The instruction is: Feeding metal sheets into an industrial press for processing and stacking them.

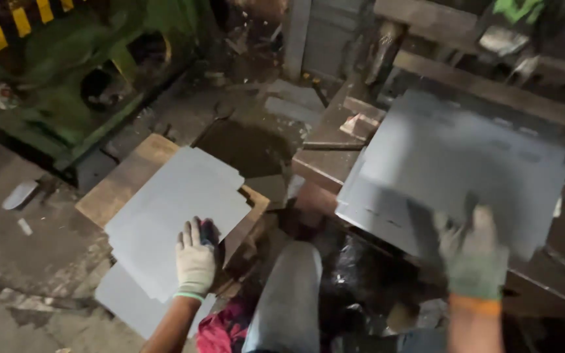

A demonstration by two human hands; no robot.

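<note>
My left hand [195, 260], in a pale work glove, rests flat on the near edge of a stack of grey metal sheets [171, 209] lying on a low wooden board [122, 176]. My right hand [473, 252], in a greenish glove, grips the near edge of a grey metal sheet [465, 157] with small slots, held above another stack of grey sheets [374, 212] on the right. My knee in grey trousers [287, 294] is between the two stacks.
A green machine [80, 72] with yellow-and-black stripes stands at the upper left. Metal blocks and a bench [335, 140] sit in the middle, beams at the upper right. The floor [21, 261] is dirty concrete with scraps.
</note>
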